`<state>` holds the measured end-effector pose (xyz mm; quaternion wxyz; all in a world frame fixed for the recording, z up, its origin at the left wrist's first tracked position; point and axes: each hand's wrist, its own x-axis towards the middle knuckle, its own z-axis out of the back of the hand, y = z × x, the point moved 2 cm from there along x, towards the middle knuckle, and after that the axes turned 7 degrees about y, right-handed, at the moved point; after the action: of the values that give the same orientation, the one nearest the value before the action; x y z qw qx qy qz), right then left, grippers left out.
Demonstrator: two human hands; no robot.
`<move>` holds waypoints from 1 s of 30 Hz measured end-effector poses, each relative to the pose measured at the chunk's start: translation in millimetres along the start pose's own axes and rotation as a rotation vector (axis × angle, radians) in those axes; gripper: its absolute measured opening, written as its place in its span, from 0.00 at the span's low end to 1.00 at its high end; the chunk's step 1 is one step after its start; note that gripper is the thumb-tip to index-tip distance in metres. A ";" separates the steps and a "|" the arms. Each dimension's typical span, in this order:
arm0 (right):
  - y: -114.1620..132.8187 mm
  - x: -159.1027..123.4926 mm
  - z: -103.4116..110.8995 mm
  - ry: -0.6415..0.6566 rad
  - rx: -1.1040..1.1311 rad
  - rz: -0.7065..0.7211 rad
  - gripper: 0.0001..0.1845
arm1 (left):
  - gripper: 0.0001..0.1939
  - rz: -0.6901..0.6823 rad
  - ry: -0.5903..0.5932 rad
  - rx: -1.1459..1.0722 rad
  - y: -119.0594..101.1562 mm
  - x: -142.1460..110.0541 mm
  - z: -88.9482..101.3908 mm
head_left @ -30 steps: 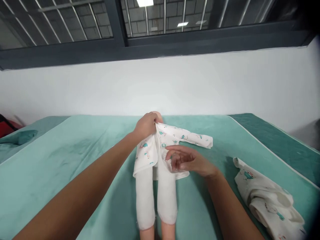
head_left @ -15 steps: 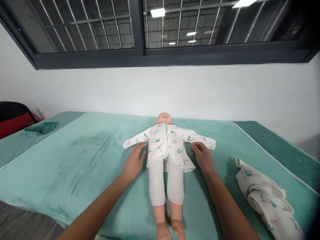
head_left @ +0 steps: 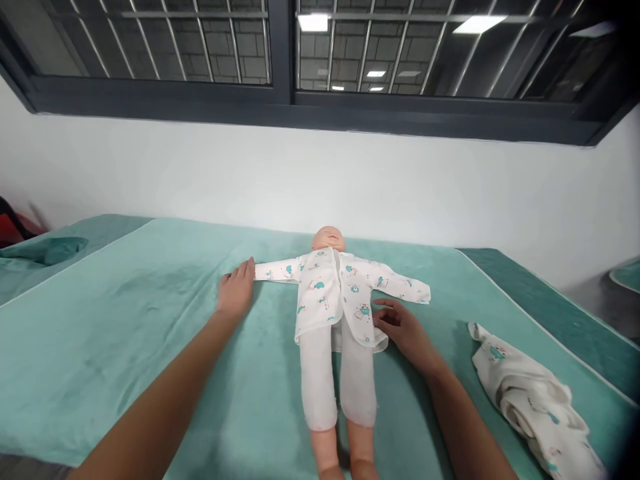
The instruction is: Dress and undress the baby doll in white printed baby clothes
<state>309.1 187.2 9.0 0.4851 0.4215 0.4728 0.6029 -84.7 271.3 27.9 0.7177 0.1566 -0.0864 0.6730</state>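
Green cloth (head_left: 150, 320) lies under the doll (head_left: 319, 373), which wears the shirt (head_left: 316, 290). Sleeve-straightening seems in hand: left hand (head_left: 236, 288) at the cuff (head_left: 258, 272) left of the doll — whether pinching, I cannot tell. Right hand (head_left: 400, 325), loosely spread, beside the doll — smoothing seems called for next.

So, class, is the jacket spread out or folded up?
Spread out: the jacket lies across the doll, both sleeves extended sideways.
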 end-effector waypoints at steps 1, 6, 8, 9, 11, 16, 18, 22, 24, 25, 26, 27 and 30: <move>1.2 -1.6 -1.6 0.016 0.002 0.006 0.23 | 0.31 0.016 0.002 0.012 0.0 -0.1 -1.0; 7.6 -7.8 -5.6 -0.083 -0.004 -0.012 0.19 | 0.30 0.076 0.037 0.059 -5.4 -5.5 -3.1; 11.0 -11.2 -7.0 -0.083 0.004 0.029 0.18 | 0.29 0.116 0.044 0.052 -8.6 -8.3 -2.9; 12.8 -13.7 -8.2 -0.057 -0.009 0.070 0.18 | 0.29 0.141 0.043 0.039 -10.3 -9.7 -2.7; 16.7 -21.7 -11.9 -0.005 -0.090 0.178 0.18 | 0.30 0.189 0.037 -0.002 -13.5 -12.7 -2.2; 23.7 -54.2 -31.4 -0.113 -0.404 0.437 0.25 | 0.31 0.223 0.008 -0.109 -18.7 -18.4 -1.6; 25.6 -63.9 -42.3 -0.164 -0.511 0.461 0.23 | 0.32 0.222 -0.001 -0.137 -17.9 -19.3 -2.3; 33.8 -66.9 -58.4 -0.210 -0.619 0.470 0.10 | 0.32 0.241 0.018 -0.202 -11.2 -19.3 -4.0; 41.8 -64.5 -62.0 -0.216 -0.623 0.500 0.08 | 0.32 0.275 0.024 -0.236 -6.7 -18.7 -3.4; 46.5 -63.8 -62.6 -0.214 -0.607 0.517 0.08 | 0.33 0.295 0.022 -0.247 -4.6 -18.4 -2.7; 51.3 -63.6 -62.5 -0.202 -0.582 0.529 0.08 | 0.33 0.316 0.015 -0.256 -2.8 -18.1 -2.0; 55.8 -63.9 -61.8 -0.172 -0.552 0.532 0.08 | 0.33 0.333 0.005 -0.260 -1.4 -17.9 -1.3; 65.1 -64.8 -55.4 0.015 -0.487 0.511 0.06 | 0.30 0.338 -0.017 -0.252 -0.2 -17.4 -0.9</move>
<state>254.7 109.2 58.6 0.4013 0.3937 0.1982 0.8029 -86.0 255.2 21.3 0.6079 0.0547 -0.2008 0.7663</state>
